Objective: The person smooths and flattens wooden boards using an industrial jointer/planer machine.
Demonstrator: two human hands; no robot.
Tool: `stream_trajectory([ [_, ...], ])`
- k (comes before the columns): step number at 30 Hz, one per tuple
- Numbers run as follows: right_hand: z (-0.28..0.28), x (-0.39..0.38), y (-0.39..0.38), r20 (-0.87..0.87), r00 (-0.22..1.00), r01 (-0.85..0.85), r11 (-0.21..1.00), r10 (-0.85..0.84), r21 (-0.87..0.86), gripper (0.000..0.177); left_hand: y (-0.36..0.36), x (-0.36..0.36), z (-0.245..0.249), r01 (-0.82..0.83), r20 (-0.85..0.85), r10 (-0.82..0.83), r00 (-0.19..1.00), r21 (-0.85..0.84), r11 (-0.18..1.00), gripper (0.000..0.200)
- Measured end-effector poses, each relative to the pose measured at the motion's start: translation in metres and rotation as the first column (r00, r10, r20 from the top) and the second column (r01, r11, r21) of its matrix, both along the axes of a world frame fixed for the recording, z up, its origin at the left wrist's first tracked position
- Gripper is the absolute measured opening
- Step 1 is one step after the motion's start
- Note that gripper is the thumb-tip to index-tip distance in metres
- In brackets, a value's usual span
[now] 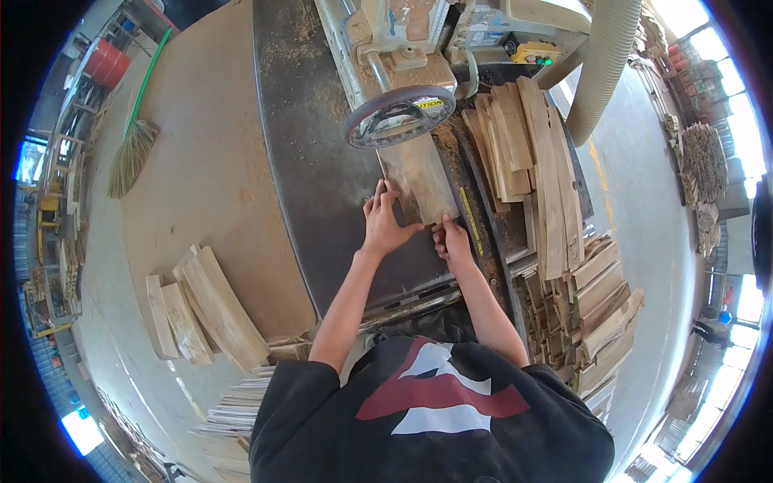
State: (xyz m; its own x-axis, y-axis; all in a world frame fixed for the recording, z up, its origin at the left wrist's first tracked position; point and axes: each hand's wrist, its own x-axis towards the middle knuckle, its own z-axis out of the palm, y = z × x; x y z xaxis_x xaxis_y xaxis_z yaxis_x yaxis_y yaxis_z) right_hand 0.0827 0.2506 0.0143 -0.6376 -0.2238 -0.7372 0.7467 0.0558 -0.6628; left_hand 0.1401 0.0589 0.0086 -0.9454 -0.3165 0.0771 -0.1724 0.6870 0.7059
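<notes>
A flat wooden board (pixel 427 181) lies on the dark machine table (pixel 322 209), its far end under the saw's handwheel (pixel 399 117). My left hand (pixel 388 224) rests at the board's left side, fingers apart, with the thumb reaching toward the near end. At the near right corner, my right hand (pixel 453 244) pinches the board's end between thumb and curled fingers. A yellow measuring strip (pixel 470 221) runs along the table just right of the board. The blade and the board's far end are hidden beneath the machine head.
Long boards (pixel 547 177) are stacked on the right of the table, above a pile of offcuts (pixel 592 306). Several planks (pixel 217 306) lie at the lower left. A ribbed hose (pixel 604 72) hangs at upper right. A green-handled broom (pixel 137 149) stands left. Sawdust covers parts of the table.
</notes>
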Motion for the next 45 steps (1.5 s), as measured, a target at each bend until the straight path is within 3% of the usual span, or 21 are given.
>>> stream_trajectory([
  [5,-0.003,-0.024,-0.027,-0.015,0.999,0.043,0.999,-0.043,-0.018,0.042,-0.026,-0.024,-0.007,0.026,-0.078,-0.034,0.996,-0.107,0.994,0.093],
  [8,-0.005,-0.045,-0.044,0.006,0.999,0.05,0.996,-0.05,-0.073,0.043,-0.041,-0.041,-0.007,0.032,-0.104,-0.039,0.994,-0.07,0.997,0.084],
  [11,-0.002,-0.067,-0.079,-0.152,0.987,-0.016,0.979,0.048,0.206,0.044,-0.056,-0.063,-0.013,-0.002,-0.179,-0.006,0.984,-0.045,0.999,0.068],
  [12,-0.003,-0.074,-0.082,-0.151,0.988,-0.012,0.979,0.043,0.204,0.044,-0.056,-0.065,-0.016,0.002,-0.177,-0.01,0.984,-0.046,0.999,0.068],
  [15,-0.004,-0.088,-0.09,-0.134,0.99,-0.029,0.995,0.042,0.095,0.046,-0.039,-0.067,-0.026,-0.121,-0.283,0.103,0.954,-0.046,0.992,0.053],
  [17,-0.003,-0.094,-0.106,-0.266,0.964,0.018,0.995,0.009,0.1,0.047,-0.027,-0.075,-0.034,-0.218,-0.421,0.243,0.874,0.106,0.97,0.044],
  [18,-0.005,-0.099,-0.113,-0.267,0.964,0.03,0.995,-0.004,0.092,0.047,-0.022,-0.076,-0.03,-0.207,-0.422,0.23,0.877,0.099,0.973,0.044],
  [20,-0.011,-0.112,-0.123,-0.262,0.965,0.032,0.997,-0.013,0.07,0.046,-0.012,-0.074,-0.022,-0.35,-0.421,0.4,0.814,0.195,0.916,0.039],
  [23,-0.008,-0.131,-0.134,-0.268,0.963,-0.008,0.997,0.028,0.078,0.043,-0.004,-0.052,-0.022,-0.335,-0.348,0.42,0.838,0.278,0.9,0.04],
  [25,-0.017,-0.138,-0.141,-0.284,0.957,-0.038,0.995,0.063,0.092,0.04,0.001,-0.029,-0.024,-0.308,-0.374,0.372,0.85,0.22,0.926,0.039],
  [27,-0.032,-0.143,-0.131,-0.571,0.786,-0.316,0.948,0.237,-0.043,0.033,0.002,0.004,-0.022,-0.283,-0.384,0.324,0.864,0.159,0.946,0.039],
  [28,-0.033,-0.146,-0.125,-0.57,0.785,-0.328,0.943,0.243,-0.049,0.033,0.002,0.021,-0.017,-0.258,-0.391,0.293,0.872,0.142,0.956,0.038],
  [32,-0.036,-0.144,-0.109,-0.625,0.571,-0.424,0.843,0.533,0.332,0.037,-0.03,0.098,-0.006,-0.322,-0.412,0.287,0.865,-0.015,0.947,0.038],
  [33,-0.002,-0.13,-0.103,-0.492,0.577,-0.512,0.758,0.652,0.404,0.033,-0.044,0.126,-0.004,-0.427,-0.395,0.376,0.838,-0.047,0.903,0.038],
  [35,-0.007,-0.099,-0.089,-0.592,0.559,-0.555,0.793,0.581,0.253,0.028,-0.078,0.19,0.001,-0.608,-0.334,0.533,0.778,-0.184,0.772,0.035],
  [37,-0.017,-0.069,-0.062,-0.597,0.593,-0.546,0.815,0.539,0.194,0.027,-0.109,0.261,0.012,-0.73,-0.292,0.682,0.67,-0.426,0.534,0.052],
  [38,-0.02,-0.057,-0.053,-0.63,0.569,-0.528,0.822,0.528,0.213,0.026,-0.119,0.29,0.021,-0.764,-0.29,0.73,0.619,-0.436,0.475,0.052],
  [40,-0.012,-0.028,-0.03,-0.581,0.573,-0.541,0.799,0.578,0.262,0.026,-0.129,0.339,0.042,-0.831,-0.07,0.972,0.226,-0.534,0.155,0.087],
  [41,-0.008,-0.017,-0.023,-0.581,0.559,-0.555,0.787,0.592,0.269,0.026,-0.136,0.363,0.043,-0.836,-0.066,0.976,0.207,-0.529,0.142,0.087],
  [43,-0.006,0.004,-0.011,-0.547,0.603,-0.513,0.807,0.581,0.292,0.026,-0.146,0.392,0.043,-0.915,0.28,0.957,0.076,-0.361,0.179,0.112],
  [45,-0.011,0.009,-0.007,-0.546,0.591,-0.511,0.799,0.594,0.317,0.025,-0.142,0.385,0.047,-0.908,0.315,0.943,0.106,-0.356,0.221,0.114],
])
